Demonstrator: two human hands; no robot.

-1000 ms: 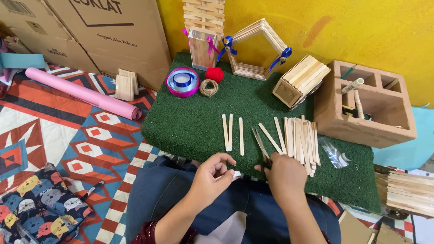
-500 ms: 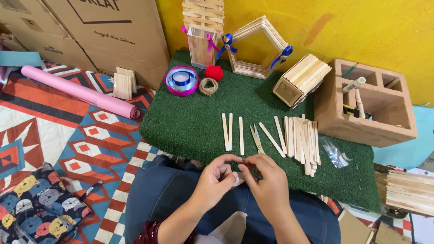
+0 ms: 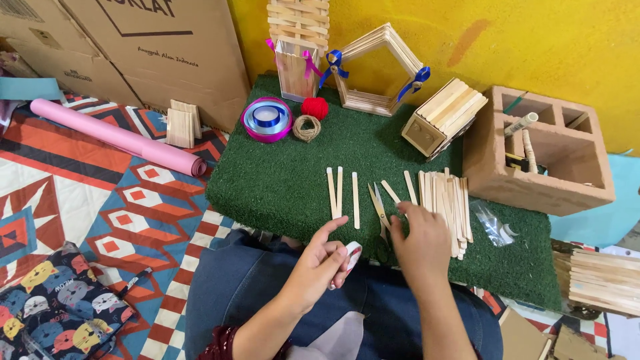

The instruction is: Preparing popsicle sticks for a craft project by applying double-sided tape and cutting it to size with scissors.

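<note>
1. A small white tube with a red tip (image 3: pixel 349 259) is held in the left hand (image 3: pixel 319 268); the grip is closed around it, with the forefinger stretched out toward the green mat (image 3: pixel 280 180).
2. The right hand (image 3: pixel 421 245) is laid palm down on the mat, fingers spread apart and clamped on nothing; its fingertips rest on the near ends of the pile of wooden sticks (image 3: pixel 445 203).
3. A pair of scissors (image 3: pixel 380 212) is seen just left of the right hand, lying on the mat between loose sticks.
4. Three single sticks (image 3: pixel 341 193) lie side by side further left, apart from the pile.
5. Behind them, a ribbon roll (image 3: pixel 267 119), a red yarn ball (image 3: pixel 314 107) and a twine coil (image 3: pixel 307 128) are placed near a pentagon stick frame (image 3: pixel 377 73).
6. A compartmented wooden box (image 3: pixel 540 150) stands at the right.
</note>
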